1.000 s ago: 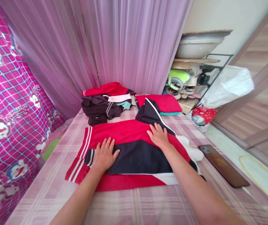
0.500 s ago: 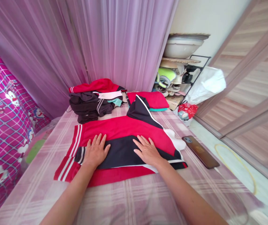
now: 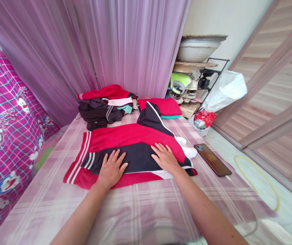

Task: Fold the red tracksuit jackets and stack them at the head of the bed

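A red and black jacket (image 3: 133,132) with white trim lies flat, its striped hem toward the left and its collar end toward the right. One black sleeve (image 3: 138,158) is laid lengthwise across the body; the other sleeve (image 3: 149,117) sticks out on the far side. My left hand (image 3: 111,168) rests palm down on the near sleeve, fingers stretched out. Also flat, with fingers apart, my right hand (image 3: 165,157) presses on the jacket closer to its collar end. Neither hand grips anything; the cloth under the palms is hidden.
Behind the jacket are a heap of dark clothes (image 3: 93,110) and a folded red garment (image 3: 171,107). A phone (image 3: 212,160) with a cable lies to the right on the plaid bed cover (image 3: 146,211). A shoe rack (image 3: 209,76) stands beyond the far right corner.
My left hand has slid a little to the right along the sleeve, off the cuff. The striped hem looks flatter and straighter. My right hand has shifted only slightly, and the camera view has moved.
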`<state>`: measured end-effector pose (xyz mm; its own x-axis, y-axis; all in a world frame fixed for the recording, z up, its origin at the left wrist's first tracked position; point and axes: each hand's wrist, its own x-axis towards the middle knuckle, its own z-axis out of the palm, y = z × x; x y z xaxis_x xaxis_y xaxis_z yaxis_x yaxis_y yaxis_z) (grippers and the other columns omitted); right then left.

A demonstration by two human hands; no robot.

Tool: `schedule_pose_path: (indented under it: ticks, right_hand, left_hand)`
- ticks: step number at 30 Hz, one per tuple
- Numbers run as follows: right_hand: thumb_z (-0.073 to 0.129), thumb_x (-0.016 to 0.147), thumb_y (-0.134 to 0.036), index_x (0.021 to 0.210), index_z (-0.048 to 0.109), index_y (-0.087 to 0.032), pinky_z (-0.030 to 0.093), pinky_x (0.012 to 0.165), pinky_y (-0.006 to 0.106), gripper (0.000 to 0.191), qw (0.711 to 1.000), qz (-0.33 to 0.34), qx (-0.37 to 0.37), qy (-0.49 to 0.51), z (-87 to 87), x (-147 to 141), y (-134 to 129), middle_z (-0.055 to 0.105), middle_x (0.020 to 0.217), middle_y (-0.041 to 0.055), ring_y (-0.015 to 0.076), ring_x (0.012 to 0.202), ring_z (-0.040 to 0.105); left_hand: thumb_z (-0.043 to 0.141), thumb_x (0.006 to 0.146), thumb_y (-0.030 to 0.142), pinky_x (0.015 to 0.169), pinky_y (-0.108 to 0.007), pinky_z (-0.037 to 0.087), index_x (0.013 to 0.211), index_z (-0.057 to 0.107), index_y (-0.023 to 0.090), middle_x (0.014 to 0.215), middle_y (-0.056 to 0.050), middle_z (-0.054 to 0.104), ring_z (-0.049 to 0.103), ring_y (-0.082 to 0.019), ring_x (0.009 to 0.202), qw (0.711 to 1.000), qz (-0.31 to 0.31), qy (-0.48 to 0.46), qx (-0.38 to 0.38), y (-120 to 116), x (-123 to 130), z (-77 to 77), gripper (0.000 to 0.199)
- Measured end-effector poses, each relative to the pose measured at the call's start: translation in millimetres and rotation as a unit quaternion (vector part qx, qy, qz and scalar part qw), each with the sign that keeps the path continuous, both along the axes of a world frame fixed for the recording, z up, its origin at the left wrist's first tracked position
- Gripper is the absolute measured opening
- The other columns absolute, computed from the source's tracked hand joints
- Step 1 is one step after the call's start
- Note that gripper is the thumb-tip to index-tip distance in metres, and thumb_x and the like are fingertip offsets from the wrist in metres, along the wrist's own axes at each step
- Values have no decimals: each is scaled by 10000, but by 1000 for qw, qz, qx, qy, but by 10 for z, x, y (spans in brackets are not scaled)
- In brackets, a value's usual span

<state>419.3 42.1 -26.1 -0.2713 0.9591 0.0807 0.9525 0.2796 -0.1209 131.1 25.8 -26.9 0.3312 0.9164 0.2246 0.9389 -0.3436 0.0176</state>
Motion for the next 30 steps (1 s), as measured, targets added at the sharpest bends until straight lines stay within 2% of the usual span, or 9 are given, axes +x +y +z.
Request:
schedule_pose_path:
  ticks: [5,7,10,13,23,30]
  right_hand:
    - [345,1014,-404,1465,480,-261,223,1182,473,491,1000,14,10,-17,-1,194,-116,430,1546,86,237,1435,361]
    - [351,1009,-412,1461,487,-247,189,1190,498,500,999,-27,27,-36,-20,357,-184,416,1553,100,252,1447,338]
    - [337,1003,-450,1471,471,-226,186,1179,547,536,991,-124,28,-52,-64,594,-245,360,1583,112,280,1465,294]
    - [309,1001,-485,1490,439,-239,220,1164,549,563,986,-158,3,-48,-96,708,-239,312,1608,95,275,1474,270]
    - [275,1003,-495,1511,399,-237,210,1173,539,583,983,-171,-28,-56,-54,652,-199,259,1630,88,261,1494,212]
    - [255,1005,-501,1514,392,-241,228,1164,536,587,981,-179,-23,-68,-72,638,-185,275,1624,88,269,1483,235]
  left_hand:
    - [418,964,503,1156,-559,293,1455,482,288,1540,-97,441,383,-306,1431,999,23,4,-31,-28,-28,-99,540]
    - [418,964,504,1158,-558,289,1459,476,291,1541,-95,441,380,-305,1433,999,24,3,-35,-13,-37,-86,541]
    - [416,966,501,1164,-555,279,1461,474,285,1543,-97,437,375,-303,1436,999,25,6,-34,-9,-24,-62,542]
    - [417,966,500,1169,-550,268,1466,468,274,1550,-100,425,366,-306,1440,999,30,15,-39,-14,-5,-54,551]
    - [373,973,518,1194,-536,212,1484,439,267,1580,-85,379,311,-290,1469,995,49,8,-82,-9,41,18,574]
    - [345,969,548,1189,-554,205,1486,433,282,1582,-85,378,312,-301,1467,996,44,-13,-82,6,34,1,589]
